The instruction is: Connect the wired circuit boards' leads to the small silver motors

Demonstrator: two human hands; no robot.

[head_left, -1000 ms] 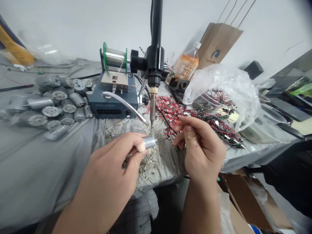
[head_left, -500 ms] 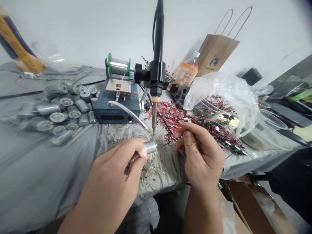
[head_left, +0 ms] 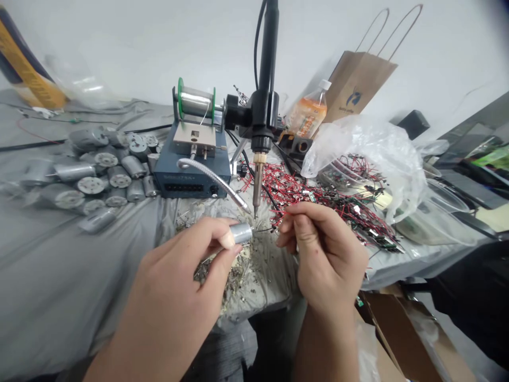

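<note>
My left hand (head_left: pixel 186 270) pinches a small silver cylindrical motor (head_left: pixel 240 233) between thumb and fingers, its terminal end facing right. Just above that end is the tip of an upright soldering iron (head_left: pixel 257 185), held in a black clamp. A curved metal solder feed tube (head_left: pixel 217 183) ends beside the tip. My right hand (head_left: pixel 324 249) is closed, thumb against fingers, to the right of the iron. A thin dark wire (head_left: pixel 264 230) runs from near the motor's terminals to its fingertips; the wire's far end is hidden in the hand.
Behind stands a blue solder feeder (head_left: pixel 191 175) with a solder spool (head_left: pixel 196 102). Several motors (head_left: pixel 93 184) are piled at left. Red and black wires with small boards (head_left: pixel 338 201) heap at right, near a plastic bag (head_left: pixel 366 143), a drink bottle (head_left: pixel 308 114) and a paper bag (head_left: pixel 358 79).
The view has shifted slightly, so the iron appears farther right. The motor's terminal end is now closer beneath the tip, and a dark wire shows between motor and right hand.
</note>
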